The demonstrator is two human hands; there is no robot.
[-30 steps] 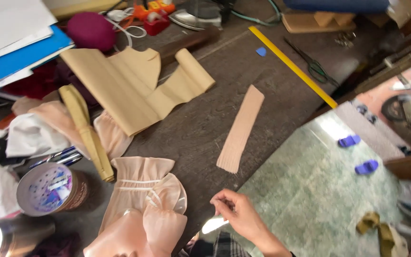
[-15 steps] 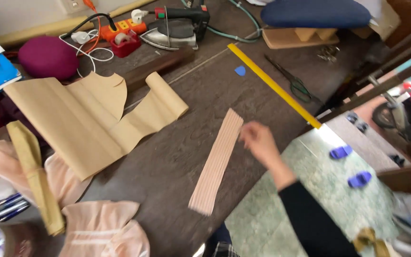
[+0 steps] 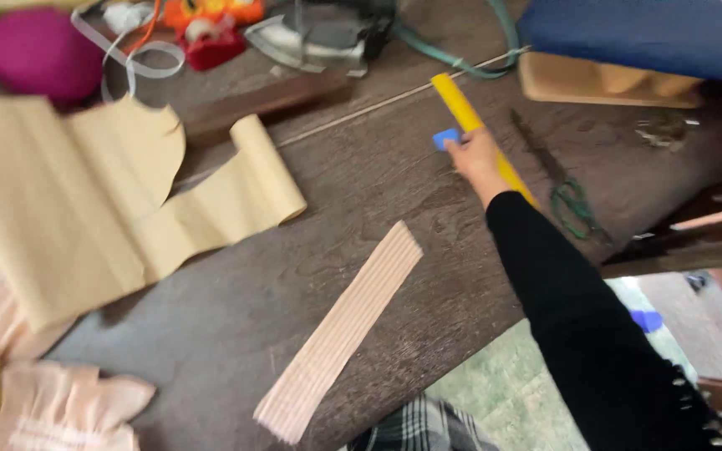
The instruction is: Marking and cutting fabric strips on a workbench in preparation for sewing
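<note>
We find the right hand (image 3: 476, 159), in a black sleeve, stretched across the dark wooden table (image 3: 378, 192), fingers closing on the small blue chalk piece (image 3: 445, 138) lying just beside the long yellow ruler (image 3: 478, 134). Whether it grips yet, we cannot tell.

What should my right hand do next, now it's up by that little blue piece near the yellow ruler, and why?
Probably close the fingertips on the small blue piece. The right hand is at it, beside the yellow ruler, with no grip visible yet.
</note>
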